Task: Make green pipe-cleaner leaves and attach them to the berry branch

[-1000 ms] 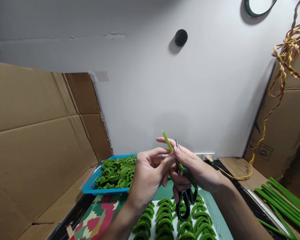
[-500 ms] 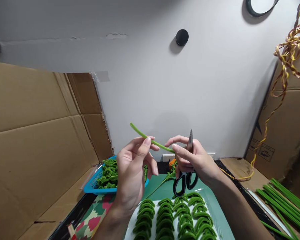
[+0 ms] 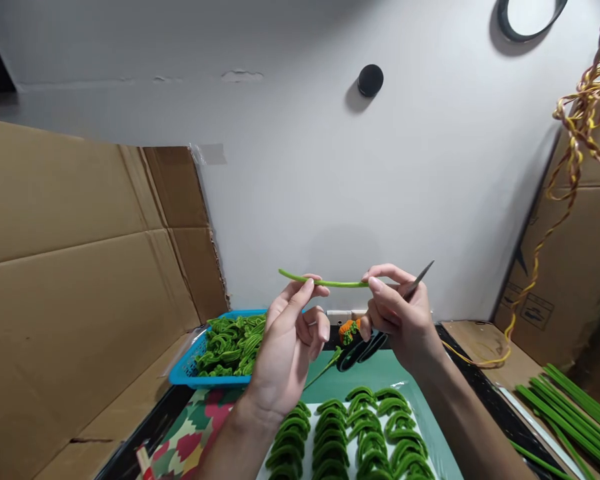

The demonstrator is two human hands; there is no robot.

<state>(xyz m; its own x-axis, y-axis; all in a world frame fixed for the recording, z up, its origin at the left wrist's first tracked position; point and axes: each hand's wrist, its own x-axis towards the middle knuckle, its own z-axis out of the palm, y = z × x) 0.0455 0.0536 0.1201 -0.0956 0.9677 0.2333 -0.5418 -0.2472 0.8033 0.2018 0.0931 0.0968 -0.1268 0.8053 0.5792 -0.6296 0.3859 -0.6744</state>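
A short green pipe cleaner point(image 3: 343, 285) is stretched almost level between my two hands. My left hand point(image 3: 293, 333) pinches it between thumb and fingertips, with its left end sticking out past them. At the other end, my right hand point(image 3: 400, 310) grips the tip between thumb and forefinger. Black-handled scissors point(image 3: 363, 350) also rest in my right hand, handles hanging below the palm and blades pointing up to the right. Beneath both hands, curved green pipe-cleaner pieces point(image 3: 331, 433) lie in rows on a white board point(image 3: 311, 460).
A blue basket point(image 3: 180, 373) of bent green pieces stands at the left. An orange and green piece point(image 3: 349, 331) lies behind the hands. Long green pipe cleaners point(image 3: 575, 417) lie at the right beside a white strip. Cardboard walls point(image 3: 80, 220) flank the table, and twisted wire point(image 3: 535, 260) hangs at the right.
The pipe cleaner has gone from slanting to nearly level. My hands have shifted right, and the scissors have tilted, their blades now leaning further right.
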